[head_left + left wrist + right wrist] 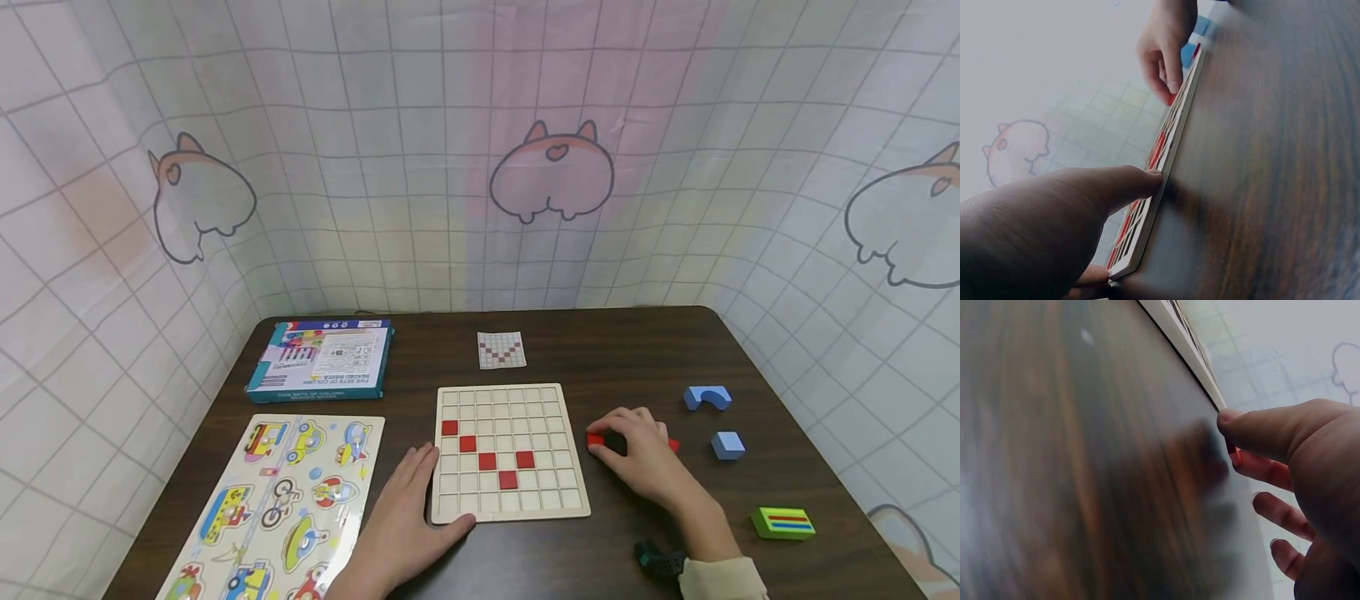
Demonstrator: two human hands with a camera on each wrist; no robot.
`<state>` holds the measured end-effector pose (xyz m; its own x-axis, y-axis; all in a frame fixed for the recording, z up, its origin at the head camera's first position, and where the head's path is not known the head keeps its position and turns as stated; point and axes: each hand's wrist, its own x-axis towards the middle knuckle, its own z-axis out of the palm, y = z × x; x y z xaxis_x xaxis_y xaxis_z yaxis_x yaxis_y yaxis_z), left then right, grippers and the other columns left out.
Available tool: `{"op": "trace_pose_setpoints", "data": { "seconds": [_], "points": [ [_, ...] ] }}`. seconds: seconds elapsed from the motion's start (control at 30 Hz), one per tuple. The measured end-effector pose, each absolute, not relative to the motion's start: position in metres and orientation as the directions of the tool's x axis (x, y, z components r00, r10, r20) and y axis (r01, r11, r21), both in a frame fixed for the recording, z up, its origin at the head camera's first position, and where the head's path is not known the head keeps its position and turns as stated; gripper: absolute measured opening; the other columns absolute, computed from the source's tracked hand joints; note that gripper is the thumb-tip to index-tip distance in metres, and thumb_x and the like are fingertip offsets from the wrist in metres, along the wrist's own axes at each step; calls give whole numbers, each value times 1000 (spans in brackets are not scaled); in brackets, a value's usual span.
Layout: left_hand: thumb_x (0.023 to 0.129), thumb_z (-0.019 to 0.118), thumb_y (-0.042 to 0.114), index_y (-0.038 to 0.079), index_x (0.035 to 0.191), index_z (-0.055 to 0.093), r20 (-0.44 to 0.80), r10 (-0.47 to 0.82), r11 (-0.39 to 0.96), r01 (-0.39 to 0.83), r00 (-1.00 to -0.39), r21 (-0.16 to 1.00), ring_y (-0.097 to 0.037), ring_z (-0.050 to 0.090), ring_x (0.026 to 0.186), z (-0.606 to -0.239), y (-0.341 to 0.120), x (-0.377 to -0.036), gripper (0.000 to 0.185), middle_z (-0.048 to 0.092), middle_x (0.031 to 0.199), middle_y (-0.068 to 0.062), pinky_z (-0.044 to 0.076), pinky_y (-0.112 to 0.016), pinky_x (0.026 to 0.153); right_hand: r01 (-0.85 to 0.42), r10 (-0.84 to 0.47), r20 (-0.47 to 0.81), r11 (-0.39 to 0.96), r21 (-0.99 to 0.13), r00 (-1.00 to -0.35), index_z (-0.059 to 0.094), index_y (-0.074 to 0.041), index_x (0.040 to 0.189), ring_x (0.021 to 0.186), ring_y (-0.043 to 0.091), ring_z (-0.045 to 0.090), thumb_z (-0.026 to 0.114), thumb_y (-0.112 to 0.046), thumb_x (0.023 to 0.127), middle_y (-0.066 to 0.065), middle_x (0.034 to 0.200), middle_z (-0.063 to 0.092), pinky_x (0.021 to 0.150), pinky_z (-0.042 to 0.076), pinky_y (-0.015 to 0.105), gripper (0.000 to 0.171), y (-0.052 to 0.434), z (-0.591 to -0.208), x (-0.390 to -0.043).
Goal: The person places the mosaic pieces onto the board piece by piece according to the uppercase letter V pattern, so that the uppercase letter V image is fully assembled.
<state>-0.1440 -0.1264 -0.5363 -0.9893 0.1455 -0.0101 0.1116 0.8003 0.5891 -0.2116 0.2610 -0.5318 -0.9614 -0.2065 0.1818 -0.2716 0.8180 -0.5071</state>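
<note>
A dark wooden table [645,350] stands before a cat-printed checked curtain [450,167].

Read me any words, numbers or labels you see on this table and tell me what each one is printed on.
"FIVE SETS OF COLOUR BEADED BOXES": probably, on the near edge of the teal box; it is upside down and small.
The box's top label: too small to read.
Vehicle puzzle board: pictures only, no words readable.
Pattern card: red squares only, no text.
Grid board: no text.
</note>
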Motion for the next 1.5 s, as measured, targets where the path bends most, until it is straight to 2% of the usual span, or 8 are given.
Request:
{"op": "trace_pose_setpoints", "data": {
  "seconds": [0.4, 0.63, 1.13, 1.5],
  "points": [
    [83, 86, 75, 15, 171, 44, -23, 142, 799, 101, -990, 593, -35, 30, 171, -535, -127, -144, 115, 42, 178, -7, 39, -63, 132, -328, -267, 190, 771, -547, -945, 81, -22, 123, 119, 25, 56, 87, -22, 98, -6, 122, 76, 103, 41, 58, 25, 238, -531, -217],
    [83, 86, 74, 15, 171, 44, -15, 144, 800, 107, -989, 590, -34, 29, 171, -536, -127, -145, 114, 42, 178, -6, 39, -62, 132, -322, -298, 138, 749, -579, -944, 80, -25, 124, 121, 19, 54, 86, -28, 99, -10, 124, 74, 109, 42, 57, 26, 224, -526, -219],
    [83, 86, 73, 13, 170, 44, -4, 150, 799, 119, -989, 590, -36, 30, 171, -535, -127, -143, 114, 43, 178, -9, 39, -63, 132, -322, -323, 116, 714, -622, -939, 84, -27, 117, 118, 16, 52, 89, -25, 96, -11, 123, 74, 102, 49, 48, 22, 198, -519, -230],
    [84, 86, 73, 14, 171, 43, -20, 145, 803, 107, -989, 586, -35, 30, 171, -535, -127, -144, 114, 42, 178, -7, 39, -63, 132, -269, -301, 60, 721, -638, -952, 85, -28, 117, 117, 16, 52, 90, -25, 95, -9, 124, 74, 98, 53, 42, 23, 191, -521, -233]
  ]
}}
